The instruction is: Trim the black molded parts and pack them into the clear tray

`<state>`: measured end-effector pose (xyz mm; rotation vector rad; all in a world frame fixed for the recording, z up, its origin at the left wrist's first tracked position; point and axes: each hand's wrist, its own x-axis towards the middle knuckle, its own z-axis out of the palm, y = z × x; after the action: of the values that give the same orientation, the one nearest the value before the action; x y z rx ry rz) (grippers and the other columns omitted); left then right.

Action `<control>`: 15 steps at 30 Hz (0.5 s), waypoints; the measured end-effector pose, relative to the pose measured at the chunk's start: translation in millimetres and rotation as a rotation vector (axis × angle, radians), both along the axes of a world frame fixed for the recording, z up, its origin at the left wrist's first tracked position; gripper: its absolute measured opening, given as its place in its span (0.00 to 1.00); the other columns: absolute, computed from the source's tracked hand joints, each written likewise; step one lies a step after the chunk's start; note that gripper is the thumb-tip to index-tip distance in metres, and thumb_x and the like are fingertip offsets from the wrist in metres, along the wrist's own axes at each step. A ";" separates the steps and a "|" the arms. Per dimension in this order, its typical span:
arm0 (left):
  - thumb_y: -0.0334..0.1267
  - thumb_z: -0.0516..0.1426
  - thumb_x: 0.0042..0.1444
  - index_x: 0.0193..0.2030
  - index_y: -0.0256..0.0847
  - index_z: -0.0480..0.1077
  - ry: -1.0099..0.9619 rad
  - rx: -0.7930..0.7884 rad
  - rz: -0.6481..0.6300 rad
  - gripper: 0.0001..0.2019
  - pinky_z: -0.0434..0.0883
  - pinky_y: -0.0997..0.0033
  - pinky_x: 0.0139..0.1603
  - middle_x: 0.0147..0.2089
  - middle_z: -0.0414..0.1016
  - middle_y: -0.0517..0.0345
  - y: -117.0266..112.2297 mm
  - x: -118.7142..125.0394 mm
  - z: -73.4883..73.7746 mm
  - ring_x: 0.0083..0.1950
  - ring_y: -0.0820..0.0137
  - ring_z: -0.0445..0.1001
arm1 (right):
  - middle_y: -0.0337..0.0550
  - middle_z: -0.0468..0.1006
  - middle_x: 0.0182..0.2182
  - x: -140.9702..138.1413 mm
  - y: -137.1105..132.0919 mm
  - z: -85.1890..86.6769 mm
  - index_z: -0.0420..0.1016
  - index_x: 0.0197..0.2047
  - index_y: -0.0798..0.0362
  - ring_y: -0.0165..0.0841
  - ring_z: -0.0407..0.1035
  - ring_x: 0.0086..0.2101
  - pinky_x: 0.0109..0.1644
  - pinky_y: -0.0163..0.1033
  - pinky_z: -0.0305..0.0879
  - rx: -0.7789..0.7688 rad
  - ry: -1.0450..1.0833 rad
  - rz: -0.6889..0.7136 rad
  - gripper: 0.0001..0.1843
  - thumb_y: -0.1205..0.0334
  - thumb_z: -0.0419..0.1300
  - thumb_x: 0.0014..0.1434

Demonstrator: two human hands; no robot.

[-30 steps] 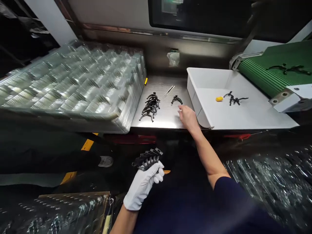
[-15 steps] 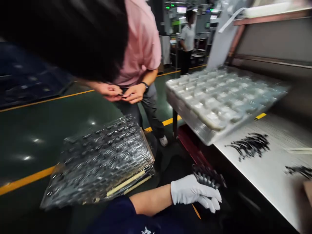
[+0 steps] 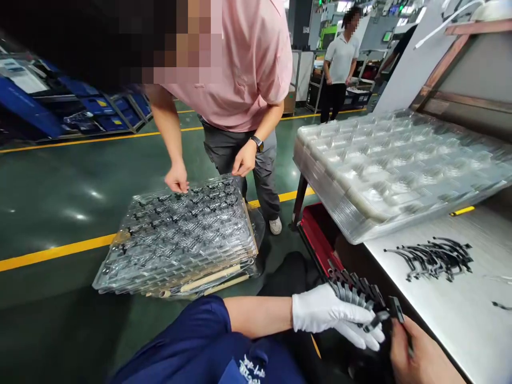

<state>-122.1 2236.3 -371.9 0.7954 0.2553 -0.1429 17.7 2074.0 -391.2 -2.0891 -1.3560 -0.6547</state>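
Note:
My left hand [image 3: 332, 314], in a white glove, is closed around a row of black plastic clip-like parts [image 3: 354, 292] nested side by side. My bare right hand [image 3: 422, 354] comes in at the lower right, and its fingers pinch a black part [image 3: 396, 309] at the end of that row. On the steel bench [image 3: 452, 330] to the right lies a loose pile of similar black parts [image 3: 432, 258], a little beyond both hands.
A stack of clear plastic trays [image 3: 392, 170] rests on the bench's far side. Another stack [image 3: 176, 240], holding dark parts, sits on the green floor, touched by a co-worker's hand [image 3: 176, 177]. A red bin [image 3: 316, 234] lies under the bench edge. Another person stands far back.
My view has swung left from the bench towards the floor. My right hand has moved from the bench to the row of parts. The co-worker's hands have separated and dropped to the floor stack.

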 end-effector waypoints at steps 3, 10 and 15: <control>0.55 0.71 0.45 0.40 0.38 0.79 0.009 -0.028 -0.039 0.23 0.74 0.70 0.39 0.40 0.80 0.53 -0.5 -0.7 2.2 0.35 0.68 0.80 | 0.40 0.78 0.22 -20.3 0.8 -5.1 0.79 0.45 0.56 0.33 0.73 0.21 0.18 0.36 0.53 0.009 -0.321 -0.175 0.07 0.67 0.66 0.62; 0.47 0.71 0.45 0.36 0.39 0.80 -0.010 -0.061 -0.072 0.16 0.73 0.73 0.41 0.37 0.79 0.57 -4.3 -4.1 17.1 0.36 0.70 0.79 | 0.39 0.76 0.19 -30.5 6.8 15.9 0.78 0.43 0.56 0.35 0.74 0.20 0.17 0.38 0.51 0.002 -0.485 -0.223 0.05 0.70 0.63 0.62; 0.45 0.69 0.49 0.34 0.36 0.80 -0.007 -0.074 -0.097 0.13 0.74 0.73 0.43 0.36 0.79 0.56 -2.3 -3.5 12.9 0.35 0.71 0.79 | 0.39 0.69 0.14 -19.2 -9.9 -2.9 0.81 0.43 0.54 0.37 0.67 0.17 0.18 0.39 0.44 -0.036 -0.337 -0.165 0.07 0.66 0.63 0.61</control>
<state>-125.5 2234.0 -359.0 0.7352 0.2039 -0.2399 -1.5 2064.1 -394.2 -2.2063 -1.3860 -1.0999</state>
